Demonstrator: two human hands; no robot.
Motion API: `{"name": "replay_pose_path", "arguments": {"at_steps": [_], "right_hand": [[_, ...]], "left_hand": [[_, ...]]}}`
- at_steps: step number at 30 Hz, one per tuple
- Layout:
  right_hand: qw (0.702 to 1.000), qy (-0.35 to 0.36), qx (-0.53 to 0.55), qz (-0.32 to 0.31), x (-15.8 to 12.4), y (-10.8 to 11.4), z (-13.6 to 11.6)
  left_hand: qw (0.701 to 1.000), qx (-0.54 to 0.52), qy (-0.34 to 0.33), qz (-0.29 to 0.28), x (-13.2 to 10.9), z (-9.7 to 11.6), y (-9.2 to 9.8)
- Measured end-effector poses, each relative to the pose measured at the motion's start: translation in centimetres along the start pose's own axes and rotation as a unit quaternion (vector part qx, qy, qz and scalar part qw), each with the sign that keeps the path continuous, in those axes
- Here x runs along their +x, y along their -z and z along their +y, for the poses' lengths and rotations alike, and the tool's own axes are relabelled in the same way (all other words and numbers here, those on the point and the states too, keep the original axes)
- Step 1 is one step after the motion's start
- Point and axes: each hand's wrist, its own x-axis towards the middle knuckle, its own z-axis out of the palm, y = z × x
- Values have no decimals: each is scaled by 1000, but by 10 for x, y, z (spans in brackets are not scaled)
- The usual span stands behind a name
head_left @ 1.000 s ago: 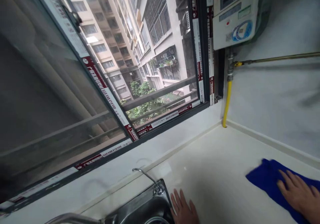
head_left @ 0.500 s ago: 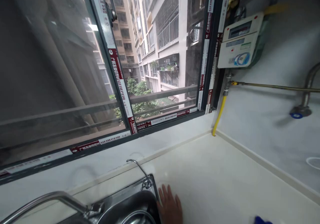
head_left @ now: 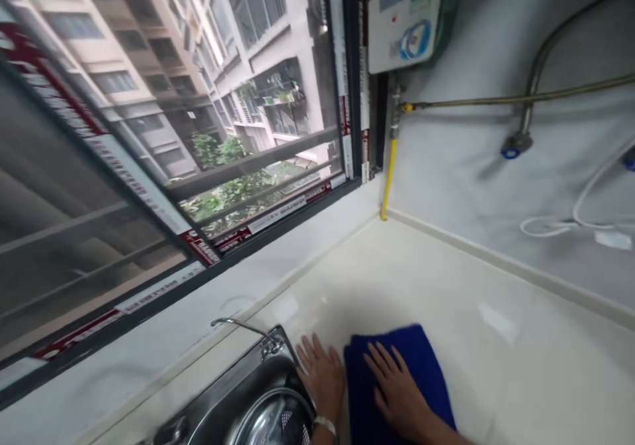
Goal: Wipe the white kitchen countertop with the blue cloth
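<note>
My left hand [head_left: 322,375] lies with its fingers spread at the right rim of the steel sink [head_left: 213,392], on the edge of the pale countertop [head_left: 526,365]. A bracelet circles that wrist. To its right, my right hand [head_left: 394,389] is flat on a folded blue cloth [head_left: 431,372], fingers stretched out over it. The cloth rests on the countertop. A slim curved tap [head_left: 243,326] stands at the sink's back corner, just left of my left hand. Inside the sink sits a round shiny metal vessel [head_left: 270,425], partly cut off by the frame.
A taped window frame [head_left: 278,220] runs along the back left. In the corner a yellow pipe [head_left: 389,180] drops from a meter box [head_left: 404,22]. A hose with a blue-handled valve [head_left: 516,146] and a white cable [head_left: 546,227] hang on the right wall.
The view has swung right and down. My right hand has come into view on the blue cloth, of which only a corner showed before. My left hand stays beside the sink.
</note>
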Motion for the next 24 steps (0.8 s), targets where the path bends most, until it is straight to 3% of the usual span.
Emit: {"name": "replay_pose_path", "arguments": {"at_steps": [4,8,13,19,24], "right_hand": [[992,-3,97,-79,89,14,5],[987,-12,135,-80,164,16,22],[991,-33,121,-55,233,12,52],[992,-85,93,-25,284,16,120],[981,-171,88,-2,279,28,201]], "left_hand": [[998,28,-33,-47,4,-11,2],[995,90,-27,-31,13,5,27],[992,113,-4,-48,22,27,48],[990,116,-1,-77,23,23,50],[989,116,3,-92,24,26,55]]}}
